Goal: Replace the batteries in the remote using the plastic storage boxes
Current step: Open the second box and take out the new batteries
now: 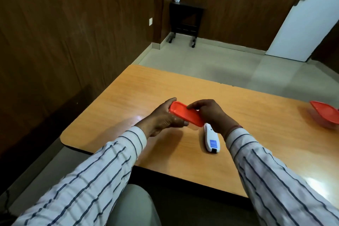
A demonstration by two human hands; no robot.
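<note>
Two hands, left (165, 115) & right (211, 113), grasping red-lidded box (185, 113), remote (211, 138) beside, 2nd box (325, 116) far right.

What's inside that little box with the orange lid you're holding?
Cannot tell. The orange lid covers the box, and both the left hand and right hand wrap it. Only a sliver of clear wall shows underneath.

— Can you read any writing here?
— Nothing legible. The white remote (211, 138) on the table (256, 124) has a blue label (213, 143) near its closest end, with pale marks too small and blurred to read.
— And the red lid (185, 113), just beyond the remote?
— Plain, no lettering visible.
</note>
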